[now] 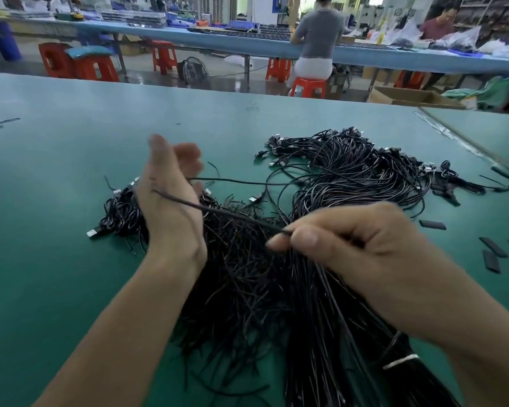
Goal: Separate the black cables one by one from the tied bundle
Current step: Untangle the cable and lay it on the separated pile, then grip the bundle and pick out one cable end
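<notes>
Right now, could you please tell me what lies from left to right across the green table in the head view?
Stray black strands → small cable pile → left hand → single cable → right hand, pinching that cable's end → flat black pieces.

We see even, bright overhead light, soft shadows on the desk (71,171), motion-blurred hands, and curved wide-angle edges.

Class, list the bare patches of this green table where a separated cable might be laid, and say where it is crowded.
Free: the wide stretch of table left of the left hand and small heap; the far strip beyond the coiled heap. Crowded: the middle, where the right hand pinches a cable over the tied bundle; black pieces dot the right edge.
</notes>
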